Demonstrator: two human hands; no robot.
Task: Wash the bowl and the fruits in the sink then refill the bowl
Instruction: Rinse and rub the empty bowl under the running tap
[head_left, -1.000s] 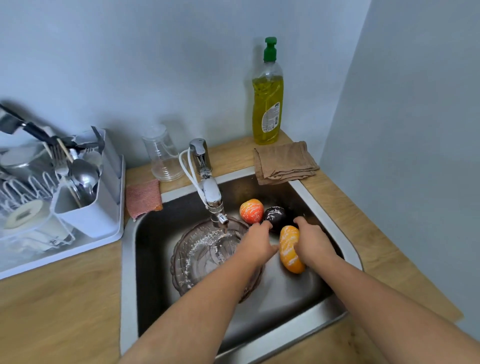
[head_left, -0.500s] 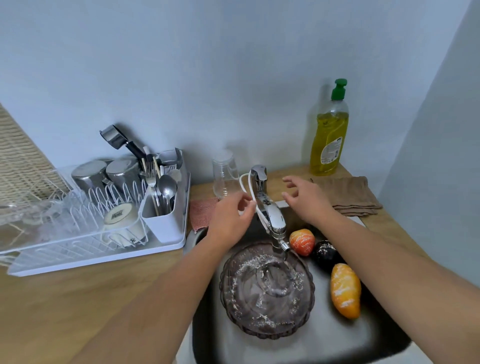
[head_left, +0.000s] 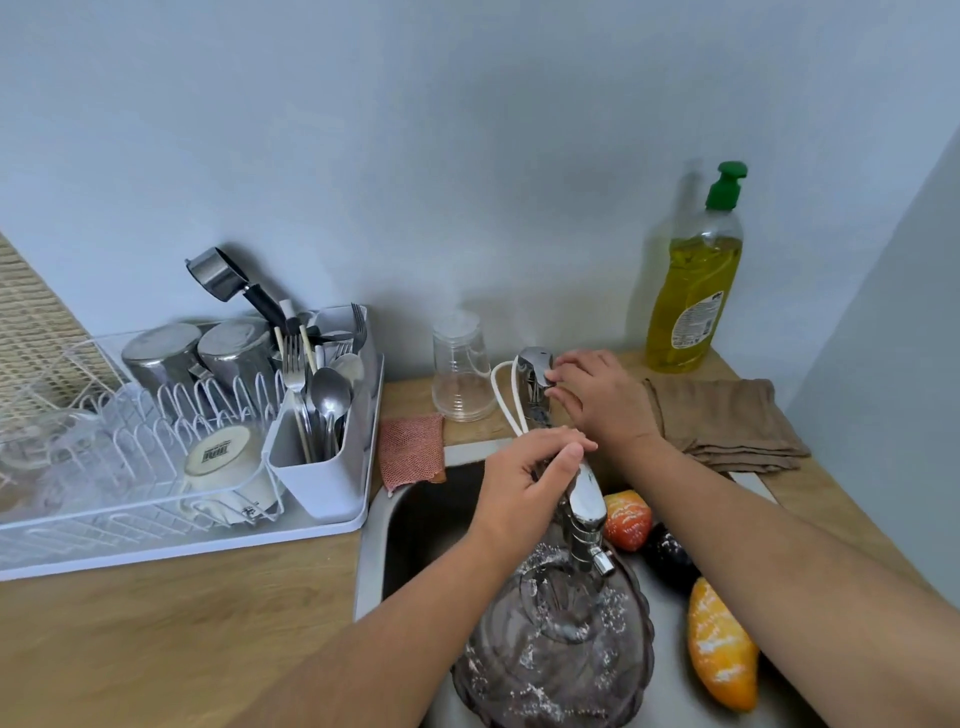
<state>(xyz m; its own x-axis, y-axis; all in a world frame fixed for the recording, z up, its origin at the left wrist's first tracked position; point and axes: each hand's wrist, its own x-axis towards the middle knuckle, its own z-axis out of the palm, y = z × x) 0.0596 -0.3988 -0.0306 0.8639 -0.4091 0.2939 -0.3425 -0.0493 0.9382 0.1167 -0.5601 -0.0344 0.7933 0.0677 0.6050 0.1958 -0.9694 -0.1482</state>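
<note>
Left forearm runs up from 7 o'clock; left hand (head_left: 530, 480) curls over the tap spout (head_left: 589, 501); right forearm runs in from 4 o'clock; right hand (head_left: 605, 400), at 1 o'clock of the left, sets its fingertips (head_left: 558, 375) on the tap lever (head_left: 535, 361); its thumb is hidden, perhaps pinching

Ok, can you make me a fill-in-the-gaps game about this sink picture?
The tall yellow soap bottle has a ____ cap.
The clear plastic cup stands ____ down.
____ fruits lie beside the ribbed glass bowl in the steel sink.
The left hand grips the shiny metal tap, which hangs over the ____.
Missing words: green, upside, three, bowl.
</note>
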